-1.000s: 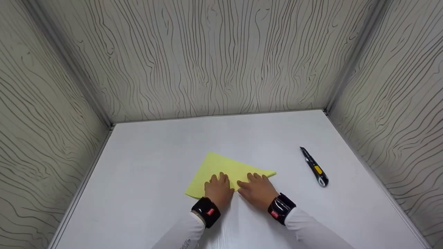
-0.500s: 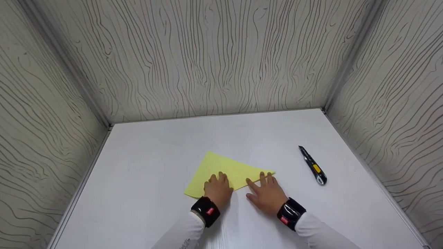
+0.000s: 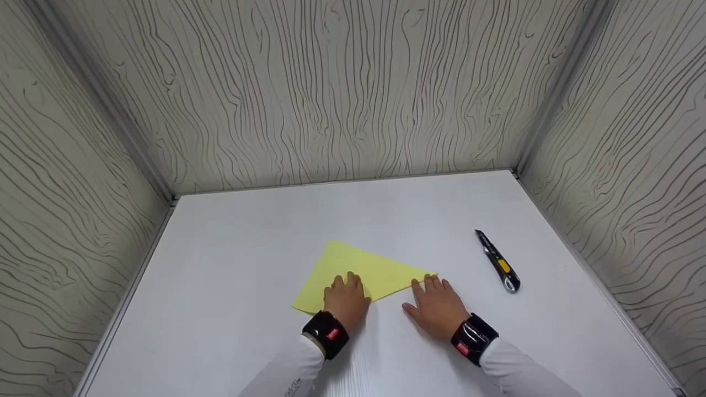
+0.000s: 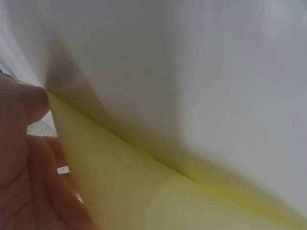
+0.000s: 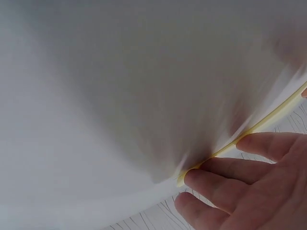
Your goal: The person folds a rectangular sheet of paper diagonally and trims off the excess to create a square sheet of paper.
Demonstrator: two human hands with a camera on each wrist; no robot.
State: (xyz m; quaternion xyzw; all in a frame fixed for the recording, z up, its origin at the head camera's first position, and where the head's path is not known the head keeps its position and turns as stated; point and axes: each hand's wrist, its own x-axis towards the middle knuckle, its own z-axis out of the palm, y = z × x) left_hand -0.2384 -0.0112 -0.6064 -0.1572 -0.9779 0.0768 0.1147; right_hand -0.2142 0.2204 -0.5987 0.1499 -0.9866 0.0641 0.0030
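A yellow sheet of paper (image 3: pixel 353 262), folded into a roughly triangular shape, lies on the white table. My left hand (image 3: pixel 346 300) rests on the paper's lower left part, fingers pressing it down; the left wrist view shows the paper (image 4: pixel 134 177) beside that hand's fingers, its near edge slightly raised. My right hand (image 3: pixel 438 309) touches the folded edge near the pointed right corner with spread fingertips. In the right wrist view the fingers (image 5: pixel 216 187) lie along the thin yellow edge, and nothing is gripped.
A black utility knife (image 3: pixel 498 262) with a yellow slider lies to the right of the paper on the white table (image 3: pixel 237 248). Wood-grain panels (image 3: pixel 331 99) enclose the table at the back and on both sides.
My right hand has slid to the right along the paper's folded edge, toward its pointed corner, and that edge lies flatter. The left hand has stayed in place on the paper.
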